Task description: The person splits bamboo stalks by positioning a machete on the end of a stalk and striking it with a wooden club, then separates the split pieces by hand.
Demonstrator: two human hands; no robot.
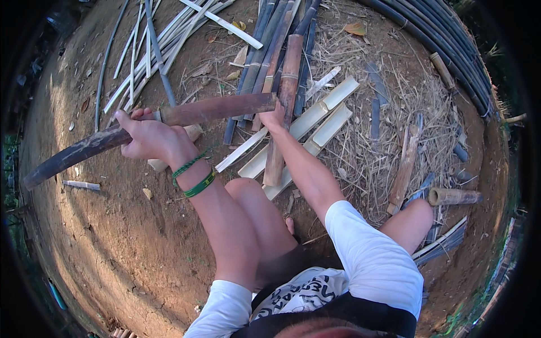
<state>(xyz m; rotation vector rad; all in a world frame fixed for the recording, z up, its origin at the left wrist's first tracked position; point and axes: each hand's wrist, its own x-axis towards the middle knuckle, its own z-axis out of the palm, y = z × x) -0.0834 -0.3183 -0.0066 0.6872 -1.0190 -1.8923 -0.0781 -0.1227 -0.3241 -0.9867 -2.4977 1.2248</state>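
Your left hand is wrapped tight round a long, dark, curved bamboo pole, weathered and rough, lying crosswise over bare cracked dirt. Your right hand grips the pole's far end, fingers closed, just over a brown upright culm section. Pale split bamboo halves, hollow and smooth inside, lie beneath on dry straw.

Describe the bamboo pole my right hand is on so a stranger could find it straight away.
Start at the heap of bamboo on the bare dirt ahead of the knees. The bamboo pole runs lengthwise out of it toward the person, under the right hand. Unlike the pale split halves beside it, it is round, whole and brown.
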